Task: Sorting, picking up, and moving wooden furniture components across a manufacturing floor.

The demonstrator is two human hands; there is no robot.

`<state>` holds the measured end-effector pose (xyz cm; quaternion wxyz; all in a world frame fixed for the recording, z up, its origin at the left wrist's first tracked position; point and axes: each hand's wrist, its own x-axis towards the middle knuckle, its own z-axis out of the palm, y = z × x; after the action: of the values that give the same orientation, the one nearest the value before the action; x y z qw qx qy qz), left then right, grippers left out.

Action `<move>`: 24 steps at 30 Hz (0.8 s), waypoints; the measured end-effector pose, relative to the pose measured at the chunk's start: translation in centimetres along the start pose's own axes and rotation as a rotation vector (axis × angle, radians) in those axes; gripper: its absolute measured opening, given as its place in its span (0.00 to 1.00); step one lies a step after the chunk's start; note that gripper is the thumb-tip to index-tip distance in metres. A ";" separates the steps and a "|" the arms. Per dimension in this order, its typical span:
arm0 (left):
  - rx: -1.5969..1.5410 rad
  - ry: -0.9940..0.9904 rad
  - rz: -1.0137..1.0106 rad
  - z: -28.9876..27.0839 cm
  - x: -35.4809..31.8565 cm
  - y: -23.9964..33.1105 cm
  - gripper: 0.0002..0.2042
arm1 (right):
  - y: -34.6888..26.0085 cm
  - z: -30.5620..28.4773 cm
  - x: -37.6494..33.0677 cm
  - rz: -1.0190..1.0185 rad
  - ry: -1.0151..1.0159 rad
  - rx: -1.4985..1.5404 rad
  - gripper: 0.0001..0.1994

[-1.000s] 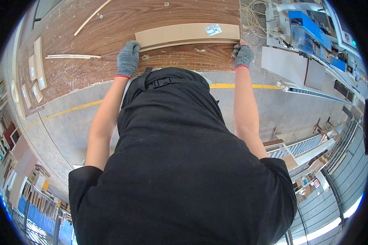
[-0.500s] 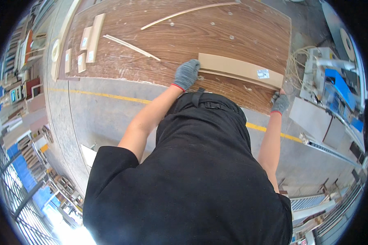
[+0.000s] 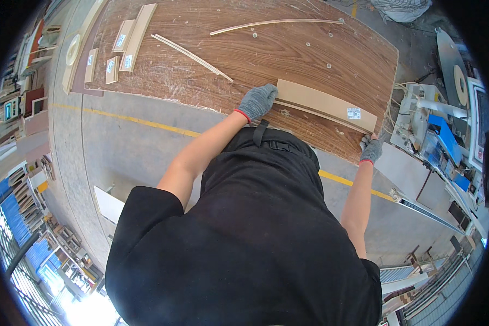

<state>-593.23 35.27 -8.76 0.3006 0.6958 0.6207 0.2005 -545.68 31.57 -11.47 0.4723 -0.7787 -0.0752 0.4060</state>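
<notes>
A long light-brown board (image 3: 318, 101) with a white label near its right end lies along the near edge of the brown wood-grain worktable (image 3: 288, 60). My left hand (image 3: 258, 101), in a grey knit glove with a red cuff, is closed on the board's left end. At the opposite end my right hand (image 3: 371, 149), gloved alike, grips the near right corner, its fingers partly bare at the tips. Along the board's near side runs a narrow lower edge or strip; I cannot tell whether it is separate.
Two thin strips (image 3: 193, 57) lie left of centre, and a long curved strip (image 3: 277, 24) lies farther back. Several short labelled boards (image 3: 137, 38) rest at the table's left end. Cables and blue-and-white equipment (image 3: 445, 133) stand off the right end.
The whole view has turned slightly, so the table and everything on it appear shifted. Both hands keep their hold on the ends of the board, which shows no clear movement on the table.
</notes>
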 end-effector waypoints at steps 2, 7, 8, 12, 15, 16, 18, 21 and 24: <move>-0.116 -0.039 0.056 -2.1 -0.1 -1.5 0.10 | 0.6 0.6 -0.7 -0.005 -0.001 -0.020 0.11; 0.045 0.190 0.064 -9.7 0.2 -8.4 0.10 | 1.2 4.3 -3.6 0.032 -0.041 -0.083 0.11; 0.123 0.251 0.039 -11.3 0.4 -9.7 0.11 | 1.4 4.2 -3.3 0.030 -0.046 -0.079 0.11; 0.330 0.252 0.071 -16.7 0.5 -13.3 0.14 | 2.0 5.9 -4.0 0.033 -0.012 -0.088 0.12; 0.504 0.201 0.139 -17.9 0.5 -14.2 0.16 | 2.3 6.6 -4.3 0.035 -0.010 -0.071 0.12; 0.539 0.143 0.203 -18.0 0.7 -14.4 0.17 | 2.4 6.7 -4.4 0.038 -0.015 -0.069 0.12; 0.568 0.087 0.267 -18.1 1.0 -15.1 0.17 | 2.7 7.0 -4.5 0.034 -0.017 -0.070 0.12; 0.578 0.019 0.320 -17.9 1.3 -15.9 0.16 | 2.6 8.2 -5.9 0.101 -0.017 -0.040 0.12; 0.516 -0.040 0.364 -17.9 1.7 -15.9 0.14 | 3.1 8.7 -7.8 0.080 0.046 -0.020 0.11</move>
<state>-616.52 40.74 -6.29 0.0854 0.8526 0.5103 0.0730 -557.80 31.87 -11.54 0.4495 -0.7948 -0.0373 0.4060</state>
